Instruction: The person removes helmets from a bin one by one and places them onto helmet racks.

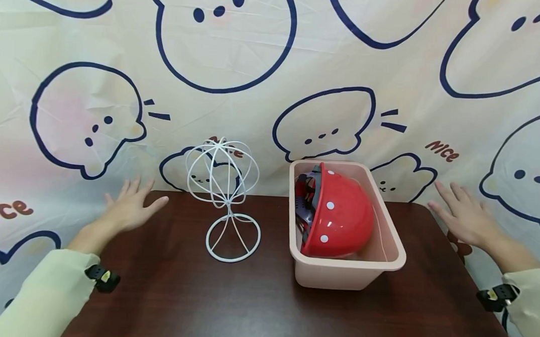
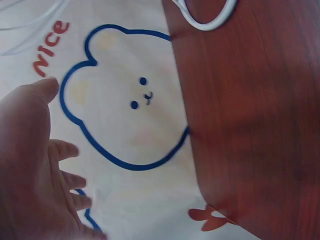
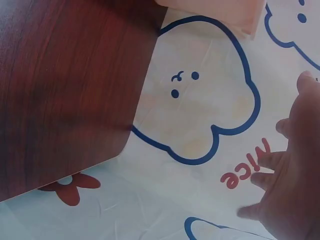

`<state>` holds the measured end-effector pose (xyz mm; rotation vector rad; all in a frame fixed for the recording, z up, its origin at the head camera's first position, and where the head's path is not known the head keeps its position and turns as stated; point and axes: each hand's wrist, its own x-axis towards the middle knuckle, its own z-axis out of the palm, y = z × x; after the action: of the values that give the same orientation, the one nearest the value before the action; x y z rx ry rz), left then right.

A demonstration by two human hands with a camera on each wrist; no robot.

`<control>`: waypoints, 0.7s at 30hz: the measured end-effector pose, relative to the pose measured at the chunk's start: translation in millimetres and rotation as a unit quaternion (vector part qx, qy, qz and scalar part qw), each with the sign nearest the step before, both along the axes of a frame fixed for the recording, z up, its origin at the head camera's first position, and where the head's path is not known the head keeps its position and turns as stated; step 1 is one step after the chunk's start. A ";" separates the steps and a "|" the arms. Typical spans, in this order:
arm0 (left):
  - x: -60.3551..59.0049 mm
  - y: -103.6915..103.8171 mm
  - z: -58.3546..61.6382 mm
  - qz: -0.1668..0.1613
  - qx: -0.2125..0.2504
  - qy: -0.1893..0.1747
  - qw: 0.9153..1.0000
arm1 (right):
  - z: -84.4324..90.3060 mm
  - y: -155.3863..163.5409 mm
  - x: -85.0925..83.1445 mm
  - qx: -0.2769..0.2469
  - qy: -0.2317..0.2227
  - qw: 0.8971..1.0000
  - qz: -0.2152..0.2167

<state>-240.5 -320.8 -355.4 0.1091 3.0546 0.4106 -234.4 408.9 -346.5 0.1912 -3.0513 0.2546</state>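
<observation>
My left hand (image 1: 130,206) is held out at the table's left side, fingers spread, with nothing in it. Nearest to it is a white wire stand (image 1: 227,204) with a globe-shaped top and a round base. Past the right side of the table, my right hand (image 1: 469,220) is also spread and holds nothing. Between the hands, a pink plastic bin (image 1: 344,275) stands right of the wire stand. Inside it a red helmet (image 1: 349,217) with white dots lies on its side, its straps and dark padding facing left. Each wrist view shows its hand (image 2: 30,165) with fingers extended.
The dark brown wooden table (image 1: 192,301) has its back edge against a cream cloth (image 1: 221,45) printed with blue cartoon outlines. The cloth also hangs along both sides. A dark wrist camera (image 1: 104,279) sits at the left sleeve, another (image 1: 497,297) at the right.
</observation>
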 end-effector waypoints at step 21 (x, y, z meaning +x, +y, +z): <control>63.0 39.5 50.8 -0.121 0.190 -0.057 0.973 | 17.0 -27.4 28.6 -0.194 -0.128 0.971 0.056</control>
<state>-177.5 -281.4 -304.7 0.4522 2.7635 0.9369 -205.8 381.4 -329.6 0.3263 -3.1556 0.9428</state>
